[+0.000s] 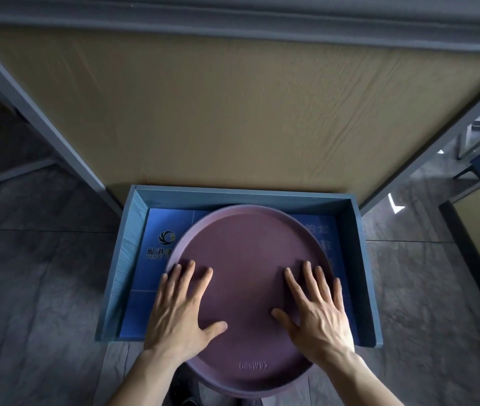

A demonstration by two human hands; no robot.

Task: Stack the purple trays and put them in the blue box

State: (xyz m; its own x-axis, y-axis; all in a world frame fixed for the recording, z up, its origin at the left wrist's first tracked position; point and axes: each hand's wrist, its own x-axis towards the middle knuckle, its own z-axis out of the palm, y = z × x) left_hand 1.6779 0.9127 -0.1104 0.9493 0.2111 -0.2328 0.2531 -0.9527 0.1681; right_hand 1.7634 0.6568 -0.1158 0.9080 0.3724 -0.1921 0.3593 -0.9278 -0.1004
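Note:
A round purple tray (247, 253) lies tilted in the blue box (244, 196), its far edge inside the box and its near edge sticking out over the box's front. A second rim shows beneath the near edge, so trays appear stacked. My left hand (180, 309) rests flat on the tray's left side with fingers spread. My right hand (314, 309) lies flat on the tray's right side, fingers spread too. Neither hand curls around the rim.
The box sits on a dark tiled floor (33, 288) against the front of a table with a tan top (232, 106) and grey frame. Printed blue cardboard lines the box's bottom (159, 230). A table leg (57, 136) stands at the left.

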